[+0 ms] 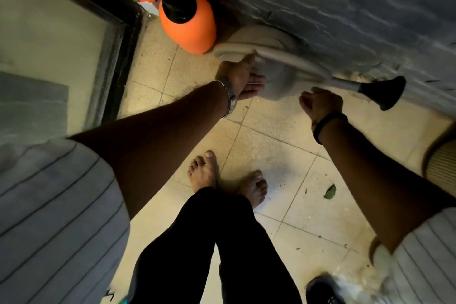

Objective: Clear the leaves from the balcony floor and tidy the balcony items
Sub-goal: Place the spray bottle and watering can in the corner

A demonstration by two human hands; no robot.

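nearest the camera are the person's bare feet (227, 177) on the tiled floor (283, 205). one green leaf (330, 192) lies on the floor just right of the feet, with small scraps near it, so the clearing does not look finished.

further out, the left hand (240, 79) holds the grey watering can (274, 74) at its near side; the fingers (255, 81) are curled against the body, below the looped handle (291, 57). the right hand (320, 103) hangs just beside the can's base with its fingers folded into a loose fist; it appears to hold nothing, though its palm side is hidden.

the can is against the dark wall (345, 7), spout and black rose (385, 91) pointing right. an orange sprayer (187, 24) stands just left of it in the corner by the door frame (116, 32).

step in hand, as judged: setting the can against the wall. keep the can level so any water stays in. set the base flat on the floor, spout along the wall. leave it apart from the sprayer. then collect the leaf.
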